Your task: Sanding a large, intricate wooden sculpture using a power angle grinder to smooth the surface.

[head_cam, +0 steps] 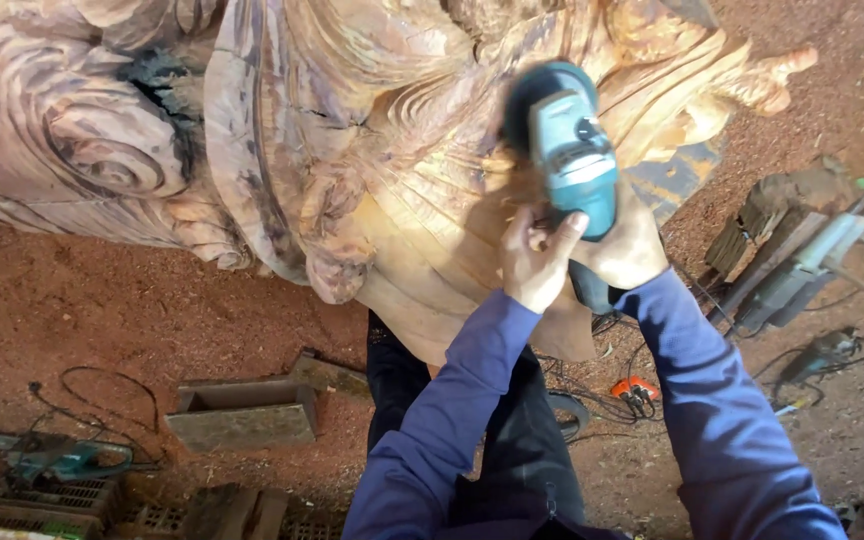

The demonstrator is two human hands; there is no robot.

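Teal handheld power grinder (567, 150) w/ dark rear body sits pressed against big reddish-brown carved wooden sculpture (372, 150), on its lighter, ribbed lower section, right of centre in the head view. Tool looks blurred, w/ pale dust around the contact spot. Right hand (627, 245) is wrapped around the grinder's lower end, grip closed on it from the right side. Left hand (534, 255) also closed on the tool from the left, thumb up along the teal housing. Both arms wear blue long sleeves; dark trousers show below.

Sculpture fills the top of the frame, w/ swirls & folds cut in, standing over red sawdust-covered floor (102, 320). Near the legs: black cable coil & orange plug block (634, 390). At left, a rectangular wooden block (242, 410) & second teal power tool (62, 462) lying on a crate. At right, a grey machine (802, 265) & small dark grinder (822, 352) w/ cord, well apart from the hands.
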